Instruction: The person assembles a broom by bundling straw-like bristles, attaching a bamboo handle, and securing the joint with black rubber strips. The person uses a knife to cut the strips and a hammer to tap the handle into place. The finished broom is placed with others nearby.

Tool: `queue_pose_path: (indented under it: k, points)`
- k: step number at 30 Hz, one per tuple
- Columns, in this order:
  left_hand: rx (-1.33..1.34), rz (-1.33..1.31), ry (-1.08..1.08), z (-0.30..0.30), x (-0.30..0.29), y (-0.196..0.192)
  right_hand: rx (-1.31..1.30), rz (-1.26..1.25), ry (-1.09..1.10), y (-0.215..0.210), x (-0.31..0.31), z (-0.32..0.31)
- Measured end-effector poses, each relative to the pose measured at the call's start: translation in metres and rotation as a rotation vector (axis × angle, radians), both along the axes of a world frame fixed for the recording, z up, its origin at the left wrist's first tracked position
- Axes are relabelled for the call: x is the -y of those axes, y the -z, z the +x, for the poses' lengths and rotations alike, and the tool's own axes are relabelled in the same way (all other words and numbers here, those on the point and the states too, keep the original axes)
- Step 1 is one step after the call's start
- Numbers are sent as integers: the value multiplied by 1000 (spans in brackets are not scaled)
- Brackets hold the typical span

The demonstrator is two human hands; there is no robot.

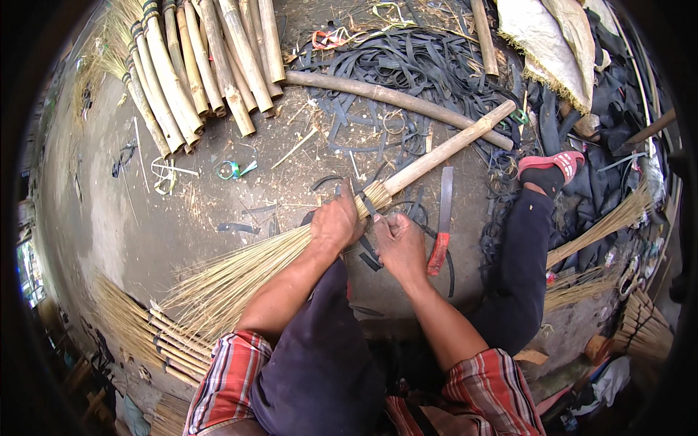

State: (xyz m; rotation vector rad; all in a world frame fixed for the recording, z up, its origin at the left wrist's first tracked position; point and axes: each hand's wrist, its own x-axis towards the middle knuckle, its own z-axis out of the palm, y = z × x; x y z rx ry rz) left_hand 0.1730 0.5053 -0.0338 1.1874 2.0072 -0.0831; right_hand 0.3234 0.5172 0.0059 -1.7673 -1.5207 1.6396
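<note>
A broom point(254, 265) of pale stiff bristles lies slantwise before me, its bristle ends toward the lower left. Its wooden handle point(451, 148) points to the upper right. My left hand point(337, 221) is closed around the bristles just below where they meet the handle. A dark rubber strip point(368, 204) crosses the bristle top, and my right hand point(399, 243) pinches its end close beside the bundle. To the right of that hand lies a flat blade with a red-wrapped grip point(439, 253), touched by neither hand.
Brooms with bamboo handles point(236, 109) lie at the upper left, more brooms point(174, 341) at the lower left. A loose pole point(363, 89) lies beyond my hands, before a heap of black rubber strips point(407, 62). My sandalled foot point(550, 171) rests at right, near a pale sack point(549, 43).
</note>
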Motion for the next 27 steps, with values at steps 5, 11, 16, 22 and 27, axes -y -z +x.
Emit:
queue_pose_path:
  k: [5,11,16,22,27]
  points:
    - [-9,-1,-6,-1,0,-2,42,-22,-56,1,-9,-9]
    - [5,43,67,-4,4,6,-53,-112,-9,15,-1,3]
    - [55,-12,24,-14,-5,8,3,-113,-281,15,27,59]
    - [368,-10,29,-30,-10,-38,154,-7,-498,53,29,106]
    - [889,-116,133,-23,-8,-70,192,554,-561,81,-13,71]
